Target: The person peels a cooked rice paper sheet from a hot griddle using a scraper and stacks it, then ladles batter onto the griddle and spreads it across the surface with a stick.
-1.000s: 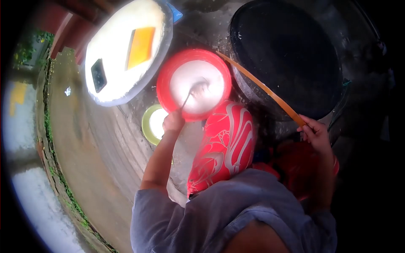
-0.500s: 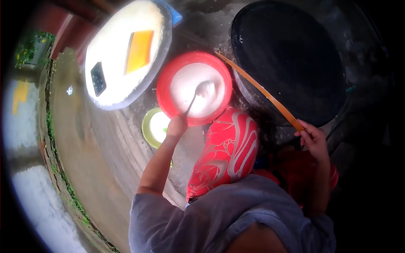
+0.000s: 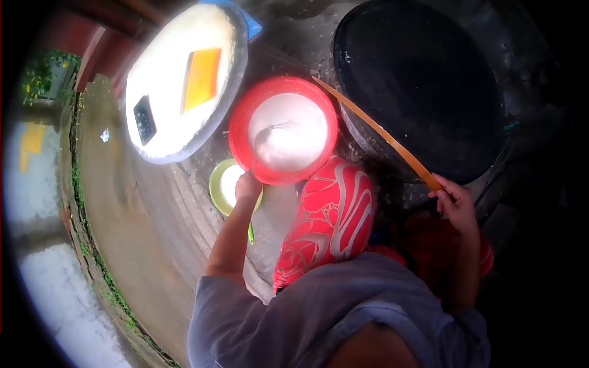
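Note:
My left hand point(image 3: 248, 186) is closed around the handle of a ladle point(image 3: 254, 162) at the near left rim of a red basin point(image 3: 240, 132). White liquid batter point(image 3: 294, 129) fills the basin, and the ladle's bowl dips into it, mostly hidden. My right hand point(image 3: 453, 199) grips one end of a long, flat wooden stick point(image 3: 386, 136). The stick slants up and left, crossing the near edge of a large round black griddle point(image 3: 423, 86), its pointed tip close to the basin's right rim.
A green bowl point(image 3: 216, 195) with white contents stands beside my left hand. Left of the basin is a round white surface point(image 3: 165, 73) bearing a dark phone point(image 3: 145, 119) and an orange flat object point(image 3: 202, 80). My red-patterned trouser leg point(image 3: 331, 214) lies just below the basin.
My left hand has moved slightly left and down, drawing the ladle leftward through the batter, its bowl now sunk deeper. My right hand and the wooden stick stay put.

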